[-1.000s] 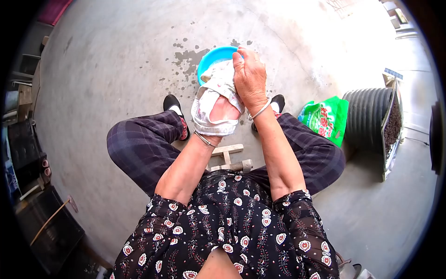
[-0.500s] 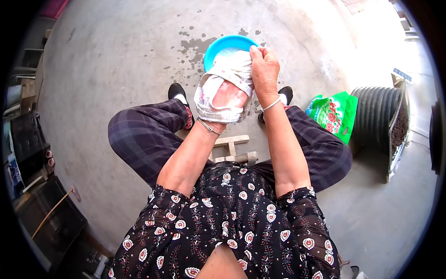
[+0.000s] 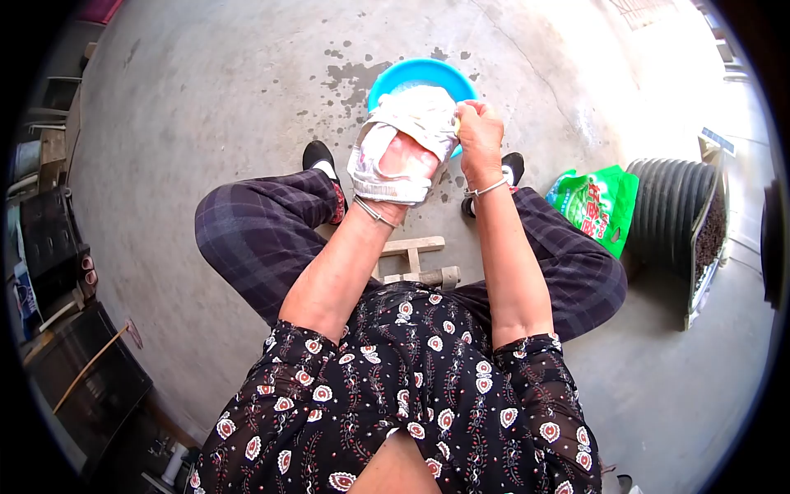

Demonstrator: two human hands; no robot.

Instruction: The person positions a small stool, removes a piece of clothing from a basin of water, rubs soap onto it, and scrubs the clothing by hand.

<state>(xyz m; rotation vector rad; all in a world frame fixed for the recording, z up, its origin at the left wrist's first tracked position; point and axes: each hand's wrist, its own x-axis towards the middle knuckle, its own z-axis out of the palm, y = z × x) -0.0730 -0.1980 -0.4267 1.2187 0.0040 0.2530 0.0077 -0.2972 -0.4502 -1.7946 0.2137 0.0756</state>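
A wet-looking white pair of underpants (image 3: 420, 111), with an elastic band and faint coloured print, is draped over my left hand (image 3: 403, 158). Part of that hand shows through an opening in the cloth; its fingertips are covered, and it holds the garment up from inside. At the garment's right edge, my right hand (image 3: 481, 136) is closed in a pinch on the fabric. Something small and yellowish shows by its fingertips, too small to name. Below and beyond both hands stands a blue basin (image 3: 424, 70), partly hidden by the cloth.
A low wooden stool (image 3: 415, 259) shows between my legs. To the right lie a green printed bag (image 3: 605, 206) and a ribbed dark container (image 3: 671, 202) with dark granules. Water spots mark the concrete floor (image 3: 214, 107) near the basin. Dark boxes (image 3: 82, 362) line the left side.
My right hand has moved slightly down and right, drawing the cloth's edge with it. The underpants are turned a little on my left hand, and the view has shifted slightly.
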